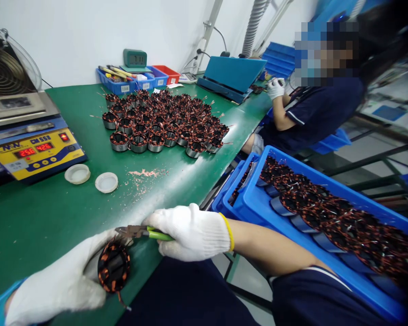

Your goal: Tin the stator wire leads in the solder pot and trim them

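In a white knitted glove, my left hand point(66, 274) grips a motor stator point(114, 266), a dark ring wound with copper wire, its open side turned toward me. One wire end hangs from its lower edge. My right hand point(192, 231), gloved in white with a yellow cuff, holds green-handled cutting pliers point(136, 232). The pliers' jaws lie at the stator's top edge, close to the left thumb; whether they touch a wire I cannot tell. Beyond my hands, many similar stators point(156, 142) stand in rows on the green table point(30, 217).
Two white lids point(106, 182) and copper scraps point(144, 173) lie ahead. A yellow-blue soldering pot point(37, 151) stands left. A blue crate point(258, 203) of stators is at my right. Behind are blue trays point(120, 85), a clock point(135, 58) and a seated co-worker point(323, 108).
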A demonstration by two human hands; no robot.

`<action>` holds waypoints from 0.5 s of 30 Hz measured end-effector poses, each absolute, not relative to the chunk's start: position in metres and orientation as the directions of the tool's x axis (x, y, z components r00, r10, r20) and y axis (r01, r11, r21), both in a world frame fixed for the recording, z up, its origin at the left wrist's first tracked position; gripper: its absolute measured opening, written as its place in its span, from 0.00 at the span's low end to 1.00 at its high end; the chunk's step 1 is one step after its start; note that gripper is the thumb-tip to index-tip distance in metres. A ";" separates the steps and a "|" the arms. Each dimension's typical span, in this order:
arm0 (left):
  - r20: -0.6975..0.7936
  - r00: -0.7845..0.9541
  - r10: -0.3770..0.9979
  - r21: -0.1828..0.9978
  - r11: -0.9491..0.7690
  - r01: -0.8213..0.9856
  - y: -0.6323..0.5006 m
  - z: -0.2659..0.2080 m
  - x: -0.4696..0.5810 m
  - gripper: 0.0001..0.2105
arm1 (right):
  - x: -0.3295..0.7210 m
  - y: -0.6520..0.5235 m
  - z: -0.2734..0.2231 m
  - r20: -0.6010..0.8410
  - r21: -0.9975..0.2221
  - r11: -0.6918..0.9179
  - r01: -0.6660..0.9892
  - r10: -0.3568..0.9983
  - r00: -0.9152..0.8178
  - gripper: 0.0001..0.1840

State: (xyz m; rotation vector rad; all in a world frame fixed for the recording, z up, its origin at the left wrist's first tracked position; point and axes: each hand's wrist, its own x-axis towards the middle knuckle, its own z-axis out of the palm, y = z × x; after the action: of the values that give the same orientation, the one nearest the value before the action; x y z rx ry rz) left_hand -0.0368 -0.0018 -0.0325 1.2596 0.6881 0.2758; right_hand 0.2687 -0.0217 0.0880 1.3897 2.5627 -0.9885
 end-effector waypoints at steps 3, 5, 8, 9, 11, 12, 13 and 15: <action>-0.368 0.764 0.530 0.908 0.382 0.173 -0.002 -0.027 -0.032 0.43 | 0.267 -0.022 0.089 -0.367 -0.503 0.368 0.782 0.728 -0.579 0.15; -0.413 0.756 0.508 0.880 0.437 0.186 -0.004 -0.022 -0.028 0.43 | 0.267 -0.024 0.088 -0.377 -0.492 0.356 0.795 0.735 -0.563 0.13; -0.455 0.736 0.501 0.855 0.476 0.206 -0.006 -0.018 -0.023 0.43 | 0.270 -0.026 0.081 -0.345 -0.382 0.342 0.859 0.809 -0.476 0.18; -0.458 0.726 0.513 0.857 0.472 0.207 -0.006 -0.019 -0.023 0.43 | 0.271 -0.026 0.077 -0.313 -0.312 0.331 0.890 0.849 -0.425 0.19; -0.449 0.695 0.562 0.876 0.430 0.218 -0.003 -0.021 -0.023 0.44 | 0.274 -0.024 0.067 -0.233 -0.165 0.292 0.942 0.917 -0.325 0.19; -0.435 0.679 0.591 0.890 0.393 0.229 -0.001 -0.023 -0.024 0.44 | 0.276 -0.022 0.062 -0.195 -0.111 0.272 0.956 0.937 -0.289 0.20; -0.416 0.669 0.616 0.905 0.351 0.239 0.002 -0.023 -0.024 0.43 | 0.277 -0.020 0.057 -0.156 -0.080 0.259 0.963 0.951 -0.269 0.21; -0.358 0.679 0.641 0.933 0.274 0.233 0.007 -0.019 -0.023 0.40 | 0.277 -0.016 0.052 -0.049 -0.092 0.284 0.954 0.956 -0.289 0.29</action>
State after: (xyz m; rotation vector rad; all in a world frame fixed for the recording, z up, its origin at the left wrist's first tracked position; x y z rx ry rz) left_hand -0.0232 0.0070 -0.0193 1.2997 0.8303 0.3217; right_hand 0.2775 -0.0159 0.0518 1.8822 2.5301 -0.1627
